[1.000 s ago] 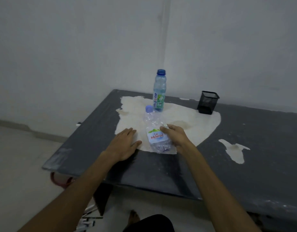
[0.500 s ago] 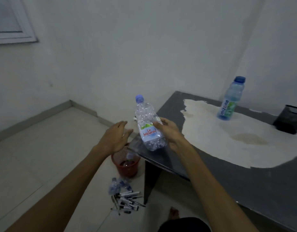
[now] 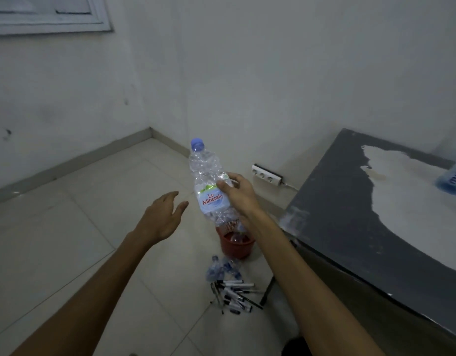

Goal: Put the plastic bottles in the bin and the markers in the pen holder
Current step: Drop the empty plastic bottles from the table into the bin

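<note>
A pale tiled floor (image 3: pixel 67 227) meets white walls, with a dark surface (image 3: pixel 350 214) at the right. The right hand (image 3: pixel 238 192) grips a crumpled clear bottle (image 3: pixel 211 186), upright, blue cap up, in the air above a red bin (image 3: pixel 236 244) on the floor. The left hand (image 3: pixel 161 218) hovers beside the bottle, fingers spread and holding nothing. Near the bin lie crushed bottles (image 3: pixel 220 268) and a heap of markers (image 3: pixel 233 295). A blue-labelled bottle (image 3: pixel 452 179) stands on the surface at the frame's edge.

A white power strip (image 3: pixel 266 174) lies beside the grey table (image 3: pixel 350 201).
</note>
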Action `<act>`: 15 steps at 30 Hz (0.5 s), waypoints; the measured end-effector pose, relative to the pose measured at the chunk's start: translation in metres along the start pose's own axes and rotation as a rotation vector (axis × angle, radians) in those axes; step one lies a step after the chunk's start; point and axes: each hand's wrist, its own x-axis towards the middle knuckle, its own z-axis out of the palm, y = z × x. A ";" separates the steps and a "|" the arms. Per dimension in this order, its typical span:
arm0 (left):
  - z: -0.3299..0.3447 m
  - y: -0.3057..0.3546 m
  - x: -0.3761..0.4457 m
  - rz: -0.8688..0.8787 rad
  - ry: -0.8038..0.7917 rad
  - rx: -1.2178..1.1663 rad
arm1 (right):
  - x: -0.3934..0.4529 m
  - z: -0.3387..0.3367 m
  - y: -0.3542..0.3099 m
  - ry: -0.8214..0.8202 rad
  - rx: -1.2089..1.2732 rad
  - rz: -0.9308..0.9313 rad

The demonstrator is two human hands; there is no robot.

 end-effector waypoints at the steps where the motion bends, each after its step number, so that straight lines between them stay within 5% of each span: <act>1: 0.001 -0.012 0.005 -0.013 -0.003 -0.009 | 0.007 0.008 0.007 0.011 0.007 0.014; 7: 0.026 -0.069 0.043 -0.085 -0.036 -0.140 | 0.055 0.043 0.063 0.067 0.040 0.120; 15: 0.136 -0.107 0.106 -0.369 -0.132 -0.610 | 0.138 0.024 0.187 0.210 -0.016 0.281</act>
